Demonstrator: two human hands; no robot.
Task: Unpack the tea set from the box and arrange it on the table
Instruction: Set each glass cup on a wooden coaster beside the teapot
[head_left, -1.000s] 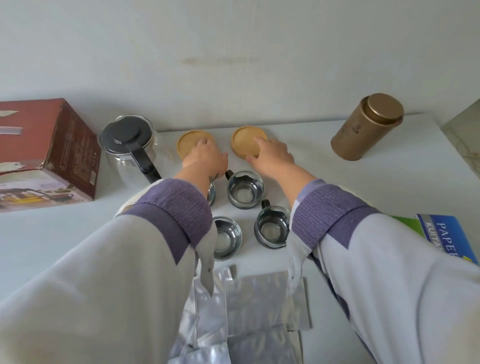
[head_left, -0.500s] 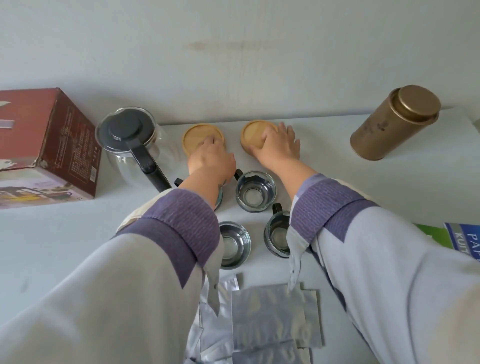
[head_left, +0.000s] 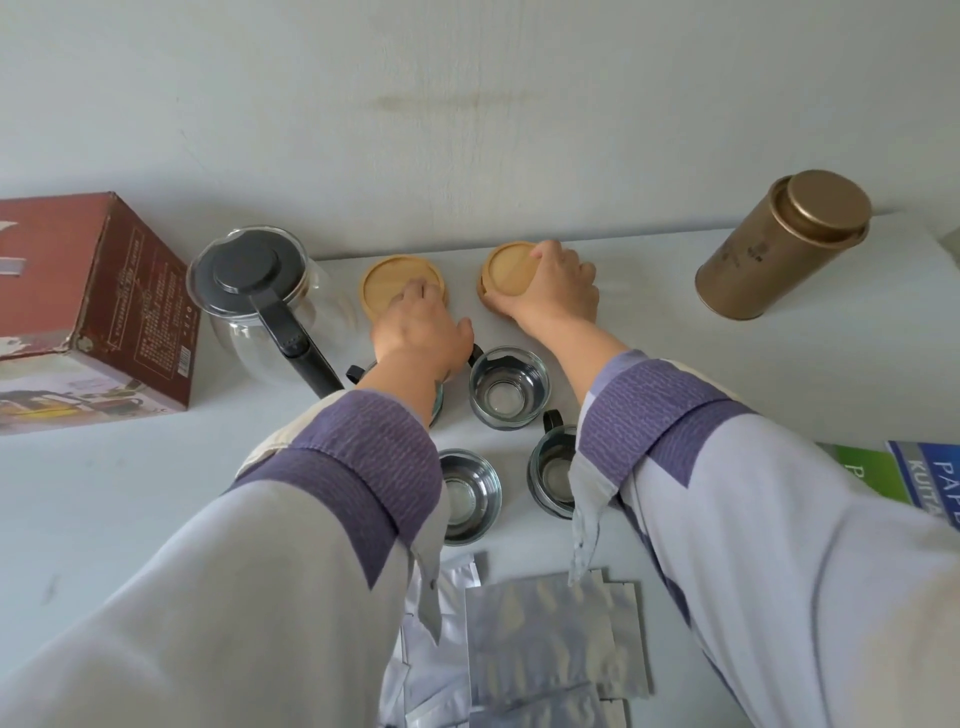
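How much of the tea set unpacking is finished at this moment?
Mostly done: the teapot and four glass cups stand on the table, outside the box. In hand: the left hand touches one wooden coaster, the right hand grips another. Left: final arranging.

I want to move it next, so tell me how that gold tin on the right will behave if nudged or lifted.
The gold tin is a tall cylinder standing upright, so a push near its lid could probably tip it, and once down it would likely roll. Its smooth metallic wall may be somewhat slippery. Its weight can't be judged: the lid is on and the contents are hidden.
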